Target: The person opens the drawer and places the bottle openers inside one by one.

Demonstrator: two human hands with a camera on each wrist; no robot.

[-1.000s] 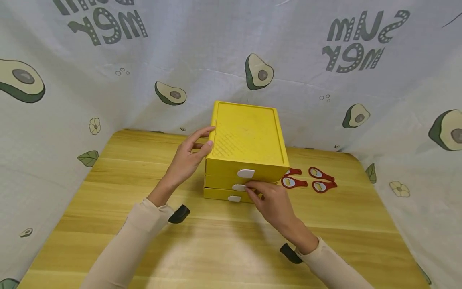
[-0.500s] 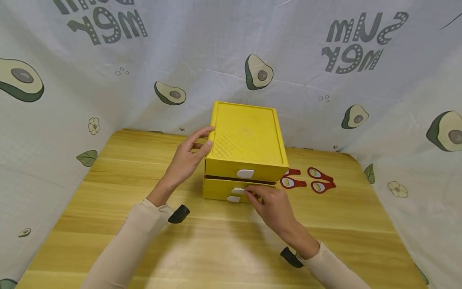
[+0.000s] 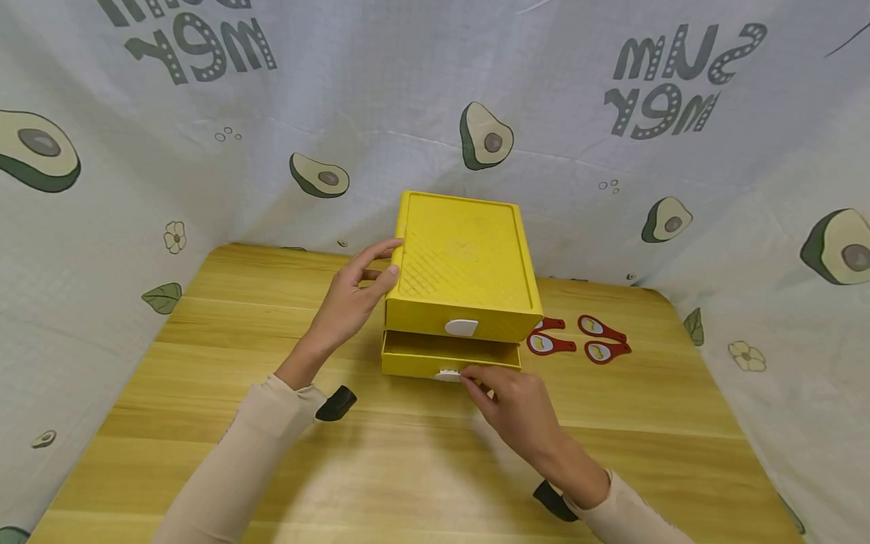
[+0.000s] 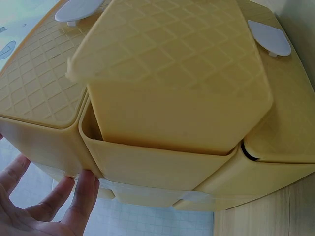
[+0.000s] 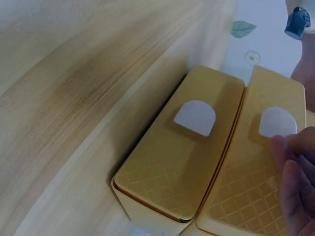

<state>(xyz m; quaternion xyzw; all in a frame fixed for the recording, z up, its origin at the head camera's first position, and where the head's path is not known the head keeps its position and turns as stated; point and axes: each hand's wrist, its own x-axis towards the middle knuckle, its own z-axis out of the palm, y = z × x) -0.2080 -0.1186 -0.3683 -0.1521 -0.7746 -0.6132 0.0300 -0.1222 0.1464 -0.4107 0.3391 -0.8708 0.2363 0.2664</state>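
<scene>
A yellow box of drawers (image 3: 465, 264) stands on the wooden table (image 3: 204, 363), each drawer front with a white handle. My left hand (image 3: 350, 298) rests with straight fingers against the box's upper left edge; the left wrist view shows those fingers (image 4: 81, 196) touching the box (image 4: 172, 113). My right hand (image 3: 476, 375) pinches the white handle (image 3: 447, 375) of the middle drawer (image 3: 414, 364), which stands partly pulled out and hides the bottom drawer. In the right wrist view my fingers (image 5: 295, 182) lie by one white handle (image 5: 277, 122).
Several red tags (image 3: 550, 344) with pale labels lie on the table just right of the box. An avocado-print cloth (image 3: 136, 189) walls the table at the back and both sides. Bare wood lies in front of the box.
My right hand has drawn the middle drawer out toward me; a dark gap has opened under the top drawer and the bottom handle is now covered. The left hand has stayed put.
</scene>
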